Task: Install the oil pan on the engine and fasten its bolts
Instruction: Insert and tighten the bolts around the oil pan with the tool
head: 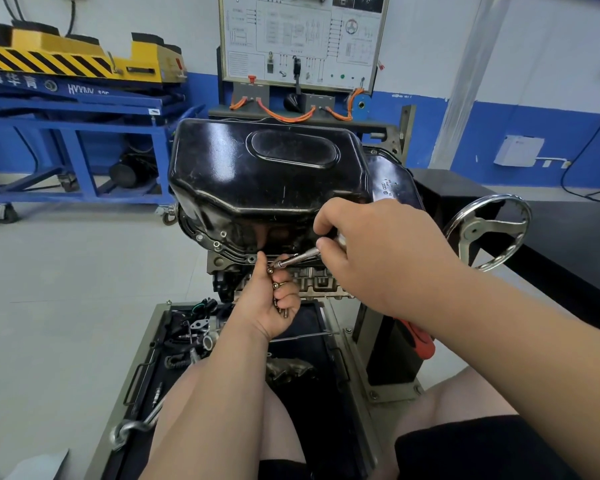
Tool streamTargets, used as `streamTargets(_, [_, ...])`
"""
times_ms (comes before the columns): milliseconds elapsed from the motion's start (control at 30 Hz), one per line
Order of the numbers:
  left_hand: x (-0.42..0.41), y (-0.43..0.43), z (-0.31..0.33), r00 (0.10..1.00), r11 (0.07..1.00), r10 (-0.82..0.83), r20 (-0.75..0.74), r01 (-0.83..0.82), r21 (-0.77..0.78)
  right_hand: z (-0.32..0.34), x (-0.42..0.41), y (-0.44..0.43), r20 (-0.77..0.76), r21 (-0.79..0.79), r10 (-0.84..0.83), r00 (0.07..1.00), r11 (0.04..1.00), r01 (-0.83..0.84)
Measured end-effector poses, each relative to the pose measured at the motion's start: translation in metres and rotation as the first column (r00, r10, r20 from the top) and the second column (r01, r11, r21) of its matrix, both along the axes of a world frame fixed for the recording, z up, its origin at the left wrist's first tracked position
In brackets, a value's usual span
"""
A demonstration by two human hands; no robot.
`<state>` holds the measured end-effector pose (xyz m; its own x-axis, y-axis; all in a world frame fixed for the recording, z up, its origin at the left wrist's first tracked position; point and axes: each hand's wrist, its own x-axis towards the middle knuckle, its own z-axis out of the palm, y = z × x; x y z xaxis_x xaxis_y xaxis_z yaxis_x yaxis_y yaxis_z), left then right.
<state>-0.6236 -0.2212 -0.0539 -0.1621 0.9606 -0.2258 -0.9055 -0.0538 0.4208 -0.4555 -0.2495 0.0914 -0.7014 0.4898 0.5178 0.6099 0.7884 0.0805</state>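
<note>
Oil pan [267, 174] sits bottom-up, lengthwise left-right; left hand [267, 303] clutches bolts [275, 285], right hand [378, 251] grips driver [298, 259].

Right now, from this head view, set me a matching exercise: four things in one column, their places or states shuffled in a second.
Things:
1. oil pan
2. left hand
3. right hand
4. handwheel

Places or states:
A. grips a chrome tool
B. shiny metal, to the right of the engine
C. black, sitting on top of the engine
D. holds several bolts

Pairs: 1-C, 2-D, 3-A, 4-B
</note>
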Motion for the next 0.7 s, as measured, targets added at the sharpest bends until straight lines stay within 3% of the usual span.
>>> streamTargets(467, [-0.004,0.000,-0.001,0.999,0.999,0.039,0.020,-0.039,0.016,-0.002,-0.007,0.000,0.004,0.050,0.046,0.999,0.998,-0.046])
streamTargets(700, [-0.005,0.000,-0.002,0.998,0.997,0.064,-0.008,-0.064,0.036,-0.018,-0.015,-0.010,0.173,0.237,0.087,0.981,0.963,-0.127])
